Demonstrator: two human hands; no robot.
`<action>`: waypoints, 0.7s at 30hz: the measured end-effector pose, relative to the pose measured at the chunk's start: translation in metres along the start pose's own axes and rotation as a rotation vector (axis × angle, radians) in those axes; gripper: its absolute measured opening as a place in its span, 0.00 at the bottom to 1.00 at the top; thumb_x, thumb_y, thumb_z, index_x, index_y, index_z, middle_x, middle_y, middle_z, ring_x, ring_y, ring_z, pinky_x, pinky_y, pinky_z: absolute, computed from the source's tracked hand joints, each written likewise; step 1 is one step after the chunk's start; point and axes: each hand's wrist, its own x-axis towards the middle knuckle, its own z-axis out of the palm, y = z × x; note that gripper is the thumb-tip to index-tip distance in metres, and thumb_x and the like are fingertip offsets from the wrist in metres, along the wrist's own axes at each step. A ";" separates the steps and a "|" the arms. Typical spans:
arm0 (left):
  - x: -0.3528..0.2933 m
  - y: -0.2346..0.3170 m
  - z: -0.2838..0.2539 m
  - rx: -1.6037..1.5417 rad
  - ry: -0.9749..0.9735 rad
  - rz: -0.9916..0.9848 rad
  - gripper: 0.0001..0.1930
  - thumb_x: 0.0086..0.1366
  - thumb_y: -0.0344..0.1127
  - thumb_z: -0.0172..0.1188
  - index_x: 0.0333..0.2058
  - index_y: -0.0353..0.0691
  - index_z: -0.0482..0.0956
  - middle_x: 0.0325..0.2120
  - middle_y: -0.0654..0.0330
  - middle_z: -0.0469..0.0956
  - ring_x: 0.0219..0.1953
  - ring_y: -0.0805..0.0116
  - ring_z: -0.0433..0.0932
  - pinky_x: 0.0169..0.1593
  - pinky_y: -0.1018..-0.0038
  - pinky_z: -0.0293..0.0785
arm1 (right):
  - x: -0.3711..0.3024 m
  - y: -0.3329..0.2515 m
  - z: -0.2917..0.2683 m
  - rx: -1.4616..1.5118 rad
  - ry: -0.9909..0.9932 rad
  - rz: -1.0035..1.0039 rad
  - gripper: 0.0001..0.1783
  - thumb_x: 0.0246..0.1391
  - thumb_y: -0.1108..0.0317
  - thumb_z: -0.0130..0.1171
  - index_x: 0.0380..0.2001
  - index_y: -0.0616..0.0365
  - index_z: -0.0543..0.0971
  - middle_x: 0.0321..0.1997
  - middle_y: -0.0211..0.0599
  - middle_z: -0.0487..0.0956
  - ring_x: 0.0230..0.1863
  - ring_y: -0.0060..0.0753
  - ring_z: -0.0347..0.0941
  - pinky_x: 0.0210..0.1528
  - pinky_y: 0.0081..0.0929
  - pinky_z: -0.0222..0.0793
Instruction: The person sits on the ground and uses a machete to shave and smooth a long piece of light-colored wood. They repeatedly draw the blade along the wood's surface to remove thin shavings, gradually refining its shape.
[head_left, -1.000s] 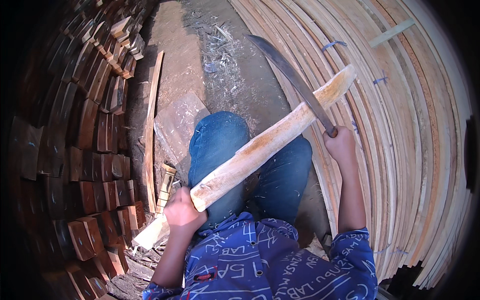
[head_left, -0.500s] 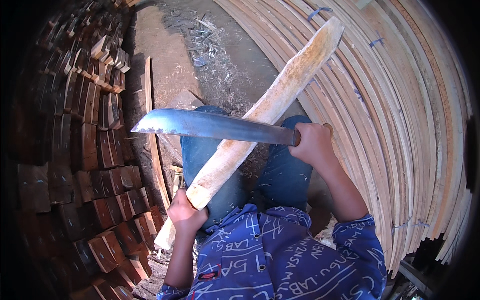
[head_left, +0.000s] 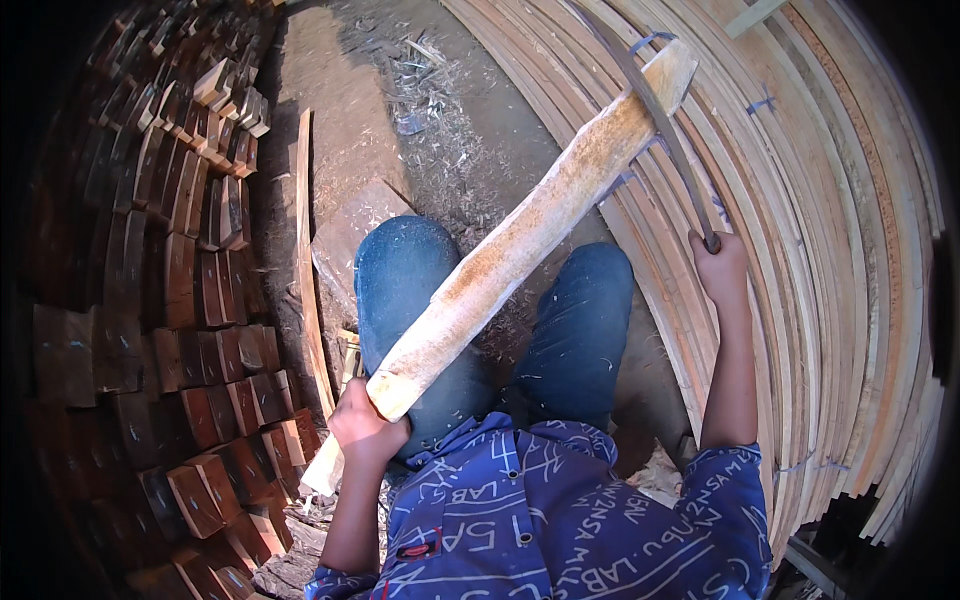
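My left hand is closed around the narrow lower end of a rough-hewn piece of wood. The wood is pale with brown patches and slants up and away to the right, above my knees. In my right hand, out to the right, is a machete gripped by its handle. Its blade is seen nearly edge-on and crosses the wood near the far end. Whether the blade touches the wood, I cannot tell. My right fingers cover most of the handle.
Stacks of dark cut wood blocks line the left side. Long pale boards, tied with blue strips, curve along the right. A thin wooden strip lies on the dirt ground near a flat slab. Wood shavings are scattered ahead.
My right hand has moved right and outward with the machete. Its blade has swung from lying across the wood's middle to its far end, turning edge-on. My left hand and the wood barely shifted.
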 end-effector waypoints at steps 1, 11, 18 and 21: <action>0.001 0.001 0.000 0.003 -0.007 0.002 0.22 0.37 0.32 0.65 0.35 0.39 0.70 0.28 0.48 0.78 0.32 0.42 0.79 0.37 0.55 0.75 | 0.005 0.010 -0.001 0.024 -0.009 0.051 0.25 0.47 0.53 0.68 0.15 0.65 0.76 0.12 0.45 0.71 0.15 0.43 0.70 0.22 0.38 0.62; 0.009 0.003 -0.004 -0.090 -0.203 -0.017 0.22 0.44 0.32 0.63 0.38 0.37 0.66 0.29 0.41 0.79 0.37 0.36 0.79 0.40 0.51 0.76 | -0.054 -0.074 0.022 0.363 -0.200 -0.092 0.22 0.42 0.53 0.72 0.19 0.64 0.79 0.12 0.40 0.72 0.16 0.36 0.72 0.22 0.35 0.66; 0.012 -0.002 -0.005 -0.181 -0.218 -0.033 0.21 0.43 0.28 0.62 0.38 0.38 0.66 0.30 0.43 0.80 0.38 0.39 0.80 0.42 0.57 0.77 | -0.070 -0.125 0.034 0.134 -0.219 -0.507 0.12 0.33 0.61 0.68 0.21 0.56 0.81 0.20 0.43 0.79 0.26 0.48 0.79 0.29 0.42 0.72; 0.009 -0.009 0.000 -0.225 -0.198 -0.029 0.22 0.42 0.29 0.62 0.38 0.38 0.67 0.29 0.43 0.80 0.37 0.39 0.80 0.41 0.57 0.77 | -0.054 -0.124 0.035 0.039 -0.139 -0.609 0.10 0.31 0.63 0.66 0.20 0.56 0.79 0.20 0.44 0.79 0.26 0.49 0.79 0.31 0.44 0.73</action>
